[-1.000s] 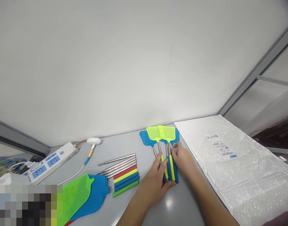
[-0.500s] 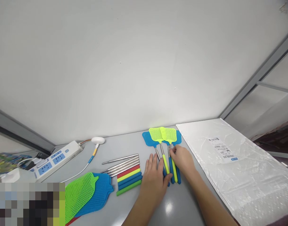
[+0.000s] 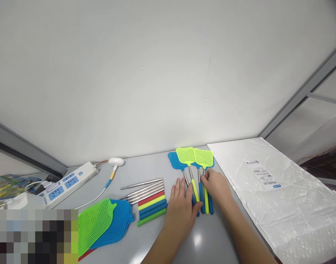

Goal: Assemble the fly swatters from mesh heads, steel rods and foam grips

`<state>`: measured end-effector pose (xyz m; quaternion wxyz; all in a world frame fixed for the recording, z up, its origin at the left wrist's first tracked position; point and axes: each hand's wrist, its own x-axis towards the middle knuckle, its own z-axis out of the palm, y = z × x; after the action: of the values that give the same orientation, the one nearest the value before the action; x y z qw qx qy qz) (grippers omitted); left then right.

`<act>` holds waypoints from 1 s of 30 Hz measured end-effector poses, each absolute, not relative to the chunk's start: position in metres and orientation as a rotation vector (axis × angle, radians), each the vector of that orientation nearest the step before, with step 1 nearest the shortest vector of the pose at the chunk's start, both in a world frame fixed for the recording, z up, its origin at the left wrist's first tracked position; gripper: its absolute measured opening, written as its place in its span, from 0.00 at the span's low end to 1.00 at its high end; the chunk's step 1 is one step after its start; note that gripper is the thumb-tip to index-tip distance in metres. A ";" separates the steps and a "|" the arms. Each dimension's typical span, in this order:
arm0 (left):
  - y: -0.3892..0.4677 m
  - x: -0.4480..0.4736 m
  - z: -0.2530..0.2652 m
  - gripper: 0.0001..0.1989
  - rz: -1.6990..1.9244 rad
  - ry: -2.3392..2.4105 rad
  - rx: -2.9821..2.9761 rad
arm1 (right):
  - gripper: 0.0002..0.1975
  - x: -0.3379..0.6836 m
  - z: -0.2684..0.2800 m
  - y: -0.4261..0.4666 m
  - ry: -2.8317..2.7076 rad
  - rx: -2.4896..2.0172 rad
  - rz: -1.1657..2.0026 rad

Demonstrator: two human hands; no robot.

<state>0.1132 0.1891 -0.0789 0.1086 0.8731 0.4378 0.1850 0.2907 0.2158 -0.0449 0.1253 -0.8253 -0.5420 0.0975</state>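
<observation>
Several fly swatters with metal shafts lie side by side by the wall. A yellow fly swatter (image 3: 203, 157) rests over a blue one, and my right hand (image 3: 218, 186) pinches it near the top of its handle. To its left lies another yellow fly swatter (image 3: 185, 156), partly over a blue fly swatter (image 3: 173, 161). My left hand (image 3: 180, 207) lies with its fingers stretched over the left-hand handles, thumb touching the end of the left yellow handle. Parts of the blue handles are hidden beneath the hands.
Left of my hands lie loose metal rods (image 3: 146, 190) and coloured handle grips (image 3: 152, 205). Green swatter heads (image 3: 98, 223) overlap blue swatter heads (image 3: 120, 220). A power strip (image 3: 71, 183) and a white cabled device (image 3: 116, 161) sit farther left. A white bubble-wrap package (image 3: 244, 165) lies right.
The right yellow fly swatter has shifted right with my right hand. Its head has slid off the left yellow head and over the right blue one. My left hand stays nearly still.
</observation>
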 end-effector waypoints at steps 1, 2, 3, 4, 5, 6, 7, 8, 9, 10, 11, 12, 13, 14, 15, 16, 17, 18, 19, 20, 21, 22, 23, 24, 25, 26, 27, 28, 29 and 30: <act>0.189 0.113 -0.077 0.28 0.527 1.291 2.562 | 0.10 0.291 -0.045 0.215 -1.580 -2.398 0.289; 0.188 0.114 -0.076 0.29 0.508 1.291 2.555 | 0.11 0.291 -0.045 0.214 -1.580 -2.392 0.294; 0.188 0.114 -0.074 0.29 0.490 1.291 2.549 | 0.11 0.292 -0.045 0.212 -1.579 -2.387 0.299; 0.187 0.115 -0.071 0.28 0.476 1.292 2.544 | 0.12 0.293 -0.045 0.210 -1.577 -2.382 0.303; 0.185 0.115 -0.069 0.28 0.465 1.290 2.543 | 0.12 0.294 -0.044 0.209 -1.577 -2.377 0.304; 0.184 0.116 -0.066 0.28 0.459 1.283 2.543 | 0.13 0.295 -0.043 0.207 -1.578 -2.372 0.304; 0.181 0.116 -0.063 0.28 0.460 1.278 2.542 | 0.13 0.296 -0.043 0.205 -1.585 -2.365 0.301; 0.179 0.115 -0.060 0.28 0.467 1.271 2.540 | 0.13 0.297 -0.042 0.203 -1.593 -2.355 0.297; 0.176 0.114 -0.056 0.27 0.480 1.257 2.537 | 0.13 0.296 -0.041 0.201 -1.602 -2.335 0.294; 0.172 0.111 -0.052 0.26 0.497 1.232 2.537 | 0.13 0.295 -0.041 0.199 -1.611 -2.306 0.295; 0.168 0.107 -0.048 0.25 0.519 1.200 2.541 | 0.13 0.293 -0.041 0.197 -1.622 -2.269 0.307; 0.164 0.102 -0.044 0.24 0.546 1.168 2.550 | 0.13 0.290 -0.041 0.194 -1.637 -2.226 0.335; 0.159 0.095 -0.041 0.23 0.576 1.142 2.562 | 0.14 0.286 -0.041 0.192 -1.657 -2.182 0.374; 0.155 0.087 -0.039 0.21 0.609 1.126 2.578 | 0.15 0.282 -0.041 0.189 -1.684 -2.137 0.421; 0.150 0.078 -0.038 0.20 0.650 1.134 2.590 | 0.15 0.276 -0.041 0.186 -1.719 -2.092 0.466; 0.145 0.067 -0.037 0.19 0.696 1.167 2.594 | 0.16 0.270 -0.042 0.182 -1.760 -2.047 0.503; 0.140 0.056 -0.037 0.18 0.748 1.218 2.592 | 0.16 0.263 -0.042 0.179 -1.805 -2.001 0.529; 0.135 0.043 -0.037 0.17 0.801 1.277 2.583 | 0.16 0.255 -0.041 0.176 -1.854 -1.953 0.543; 0.130 0.030 -0.037 0.16 0.855 1.339 2.572 | 0.16 0.248 -0.040 0.174 -1.908 -1.903 0.551; 0.124 0.017 -0.038 0.15 0.907 1.402 2.558 | 0.16 0.239 -0.039 0.173 -1.962 -1.859 0.557; 0.118 0.004 -0.037 0.14 0.949 1.460 2.544 | 0.16 0.231 -0.037 0.173 -2.011 -1.826 0.559; 0.113 -0.009 -0.037 0.14 0.977 1.504 2.534 | 0.15 0.222 -0.034 0.175 -2.056 -1.807 0.560; 0.107 -0.022 -0.036 0.13 0.995 1.536 2.528 | 0.15 0.213 -0.031 0.178 -2.099 -1.800 0.555; 0.102 -0.035 -0.035 0.12 1.005 1.562 2.520 | 0.14 0.203 -0.028 0.184 -2.140 -1.802 0.543; 0.098 -0.047 -0.035 0.11 1.008 1.581 2.512 | 0.14 0.193 -0.026 0.191 -2.190 -1.803 0.527; 0.094 -0.058 -0.035 0.11 1.007 1.599 2.498 | 0.13 0.182 -0.023 0.199 -2.249 -1.775 0.494; 0.091 -0.068 -0.035 0.11 1.007 1.625 2.475 | 0.13 0.171 -0.022 0.209 -2.301 -1.711 0.448; 0.089 -0.077 -0.036 0.12 1.010 1.660 2.442 | 0.13 0.161 -0.021 0.220 -2.349 -1.641 0.378; 0.088 -0.085 -0.038 0.13 1.016 1.703 2.401 | 0.14 0.150 -0.020 0.231 -2.409 -1.590 0.325; 0.088 -0.092 -0.041 0.14 1.022 1.750 2.357 | 0.14 0.140 -0.021 0.242 -2.456 -1.561 0.291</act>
<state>-0.0919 0.0880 -0.0407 0.0165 0.7583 0.5628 0.3287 0.1395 0.2425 -0.0208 0.1081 -0.5307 -0.8348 0.0990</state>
